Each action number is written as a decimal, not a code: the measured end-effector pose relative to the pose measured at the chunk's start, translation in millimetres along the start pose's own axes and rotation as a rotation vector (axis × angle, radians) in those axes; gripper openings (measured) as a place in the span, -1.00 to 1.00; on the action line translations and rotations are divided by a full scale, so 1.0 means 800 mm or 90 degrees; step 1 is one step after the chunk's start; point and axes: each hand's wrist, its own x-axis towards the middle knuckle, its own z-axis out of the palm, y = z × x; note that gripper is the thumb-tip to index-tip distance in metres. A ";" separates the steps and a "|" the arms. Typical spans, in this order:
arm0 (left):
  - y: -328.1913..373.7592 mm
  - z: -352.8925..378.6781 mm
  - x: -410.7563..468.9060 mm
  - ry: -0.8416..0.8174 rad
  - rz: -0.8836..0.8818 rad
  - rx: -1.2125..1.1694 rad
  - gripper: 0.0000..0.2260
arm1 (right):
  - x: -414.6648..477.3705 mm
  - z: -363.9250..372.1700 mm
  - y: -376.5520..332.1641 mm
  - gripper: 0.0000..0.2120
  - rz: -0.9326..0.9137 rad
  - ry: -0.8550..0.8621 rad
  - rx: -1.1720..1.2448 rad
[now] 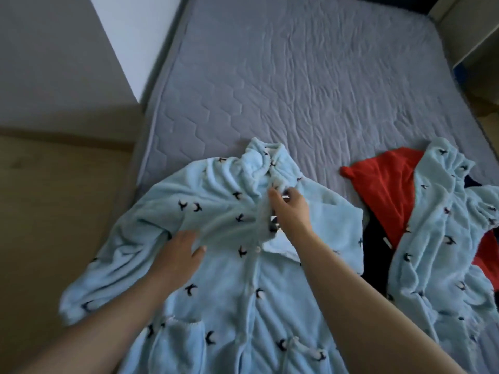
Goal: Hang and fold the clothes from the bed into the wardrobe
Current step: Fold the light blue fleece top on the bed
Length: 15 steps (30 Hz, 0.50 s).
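Fleece in pale blue, dotted with small dark bird shapes, makes up the buttoned garment (237, 287) spread front-up on the bed (297, 76). It lies at the near end, close to the left edge. Its collar points toward the far end, and one sleeve reaches out to the left edge and seems to drape past it. Two pockets sit low on its front, near the bottom of the view.

The right hand (293, 209) is on the button line just below the collar. Its fingers (274, 197) are curled and pinching the fabric of the front opening, with a turned-back flap showing a paler inside just beside the wrist. The left hand (179, 253) rests on the chest of the garment toward the left-edge side, with the thumb held apart from the palm. Its fingertips are lost under a blurred fold of fleece, so it is not possible to tell whether they grip or only press.

Toward the right edge of the bed lies a second pale blue garment (442, 238) with the same pattern. It is crumpled over a red garment (386, 190) and a dark navy piece (374, 252), which touches the first garment's side. The far half of the grey quilted mattress is bare. A wood-toned floor (54, 211) runs along the left edge, and a white panel (129, 36) stands near the far left corner.
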 end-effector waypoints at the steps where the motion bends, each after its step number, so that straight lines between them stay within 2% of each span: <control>1: -0.022 -0.004 0.004 0.002 -0.010 -0.003 -0.63 | 0.004 0.032 0.002 -0.80 0.021 -0.049 0.033; 3: -0.064 -0.007 0.010 0.005 -0.043 -0.027 -0.64 | 0.012 0.084 0.015 -0.65 0.052 -0.114 0.058; 5: -0.101 -0.004 0.010 -0.012 -0.080 -0.058 -0.60 | 0.012 0.120 0.038 -0.57 0.073 -0.131 -0.001; 9: -0.132 0.005 0.002 -0.026 -0.085 -0.084 -0.62 | -0.007 0.129 0.083 -0.60 0.105 -0.114 -0.119; 15: -0.104 0.023 0.032 -0.007 -0.099 -0.143 -0.70 | -0.015 0.084 0.117 -0.68 0.116 -0.053 -0.201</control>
